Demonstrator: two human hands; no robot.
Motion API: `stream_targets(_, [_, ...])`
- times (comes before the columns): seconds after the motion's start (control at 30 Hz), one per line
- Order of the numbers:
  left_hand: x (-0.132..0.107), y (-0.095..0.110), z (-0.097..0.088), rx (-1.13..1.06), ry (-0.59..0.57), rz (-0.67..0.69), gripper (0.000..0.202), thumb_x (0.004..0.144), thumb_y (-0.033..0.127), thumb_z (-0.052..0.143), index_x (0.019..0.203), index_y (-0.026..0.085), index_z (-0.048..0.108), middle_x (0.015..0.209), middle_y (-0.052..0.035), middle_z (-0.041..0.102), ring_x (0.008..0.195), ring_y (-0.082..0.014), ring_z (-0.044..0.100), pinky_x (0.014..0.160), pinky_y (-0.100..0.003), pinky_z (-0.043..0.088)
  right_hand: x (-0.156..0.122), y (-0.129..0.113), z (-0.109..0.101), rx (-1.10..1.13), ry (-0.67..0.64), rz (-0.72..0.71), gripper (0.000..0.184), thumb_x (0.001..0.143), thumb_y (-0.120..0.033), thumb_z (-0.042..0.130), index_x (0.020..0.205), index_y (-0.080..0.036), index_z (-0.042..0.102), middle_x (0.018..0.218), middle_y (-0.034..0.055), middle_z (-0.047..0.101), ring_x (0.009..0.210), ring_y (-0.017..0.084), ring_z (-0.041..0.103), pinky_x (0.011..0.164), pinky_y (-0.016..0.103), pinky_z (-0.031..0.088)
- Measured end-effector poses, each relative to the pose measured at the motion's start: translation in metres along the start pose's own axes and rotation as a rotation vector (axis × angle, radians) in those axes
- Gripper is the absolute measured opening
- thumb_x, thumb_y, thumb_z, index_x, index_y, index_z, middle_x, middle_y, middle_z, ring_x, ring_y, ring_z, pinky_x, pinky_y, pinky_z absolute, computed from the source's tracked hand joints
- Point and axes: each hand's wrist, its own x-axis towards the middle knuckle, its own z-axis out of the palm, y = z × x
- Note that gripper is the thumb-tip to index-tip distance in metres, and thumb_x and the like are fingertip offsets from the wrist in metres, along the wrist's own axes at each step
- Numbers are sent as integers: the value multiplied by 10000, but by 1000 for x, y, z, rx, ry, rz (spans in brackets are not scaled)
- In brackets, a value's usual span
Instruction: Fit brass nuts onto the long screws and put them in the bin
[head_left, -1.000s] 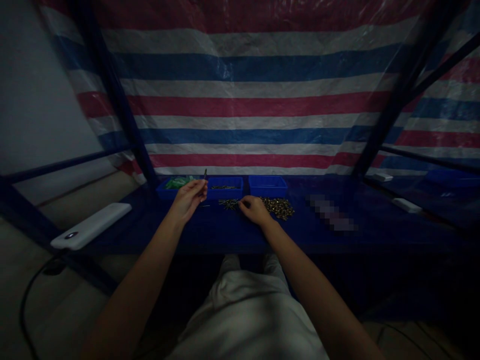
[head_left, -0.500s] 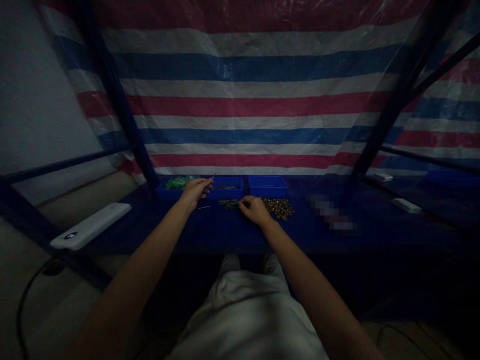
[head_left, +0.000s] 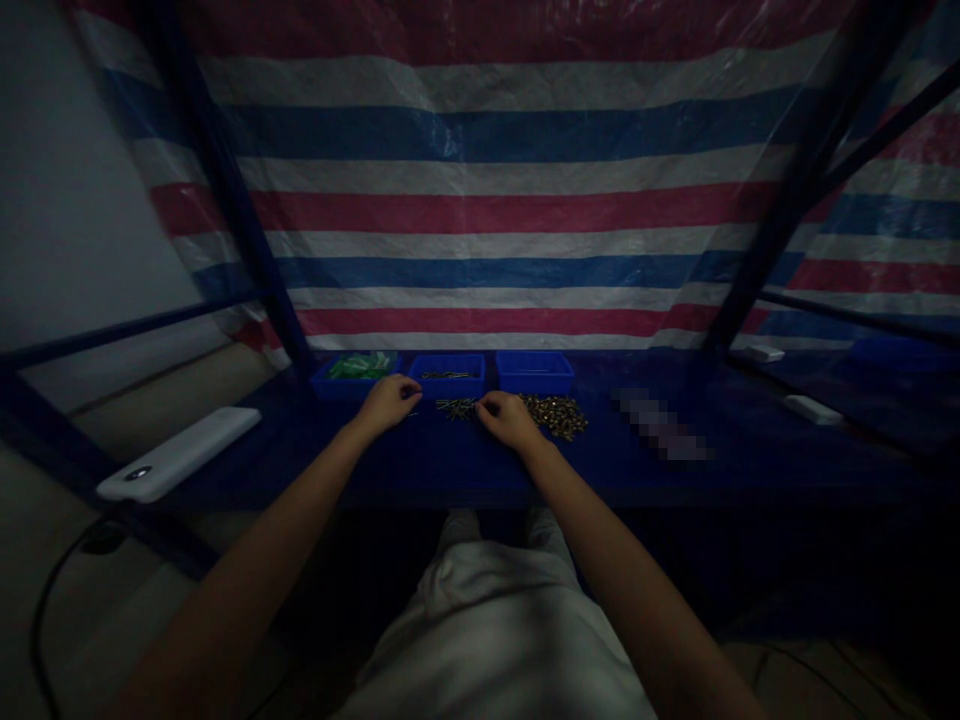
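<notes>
Dim light over the blue tabletop [head_left: 420,465] that I watch from afar. Left hand [head_left: 386,403], just left of frame centre: fingers curled, thumb and fingertips drawn close; from here I cannot tell whether anything is pinched. A thin metal pin [head_left: 413,413] shows just beside it. Right hand [head_left: 510,420], slightly right of centre: fingers bent, tips together at the right edge of the pile of thin pins [head_left: 454,408]; too small for me to make out a grip. Pile of brass-coloured fittings [head_left: 561,416] sits just right of that hand. Behind, I count three blue trays: left one [head_left: 335,386] with green plastic [head_left: 356,366], middle one [head_left: 450,388] with slender metal rods [head_left: 447,375], right one [head_left: 535,384]. White device [head_left: 184,455], lower left.
</notes>
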Motion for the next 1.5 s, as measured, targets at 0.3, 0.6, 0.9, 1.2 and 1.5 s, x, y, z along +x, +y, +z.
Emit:
stream_targets(0.3, [-17,-10,2,383,-145,297,173,778,197,444,745,170,611,807,-99,582,800,-210,501,775,-337,376,0,0,-1,-3,1,-1,156,796,-220,509,708,-166,625,716,30,633,654,123,556,637,218,387])
stream_targets(0.6, [-18,-21,5,369,-123,294,174,733,97,387,769,167,542,761,-93,541,745,-205,484,745,-342,376,0,-1,0,10,-4,5,151,796,-210,512,705,-163,622,716,39,633,663,134,564,636,227,391])
stream_targets(0.9, [-14,-1,13,-39,19,57,245,769,212,424,992,163,513,744,-24,594,686,-144,556,699,-283,435,0,1,1,17,2,-3,147,796,-212,512,710,-166,623,730,36,637,667,131,565,646,224,394])
stream_targets(1.2, [-17,1,12,-342,2,-90,190,655,323,603,741,157,572,719,-52,659,669,-154,612,618,-263,455,0,2,1,-3,5,-2,168,798,-232,499,709,-164,625,705,32,628,640,130,550,624,229,380])
stream_targets(1.5, [-19,-12,-18,173,-184,-88,152,614,337,633,586,188,641,655,-31,654,625,-158,569,583,-254,368,0,2,1,5,0,-15,165,798,-216,502,704,-154,622,708,39,630,647,128,555,635,226,384])
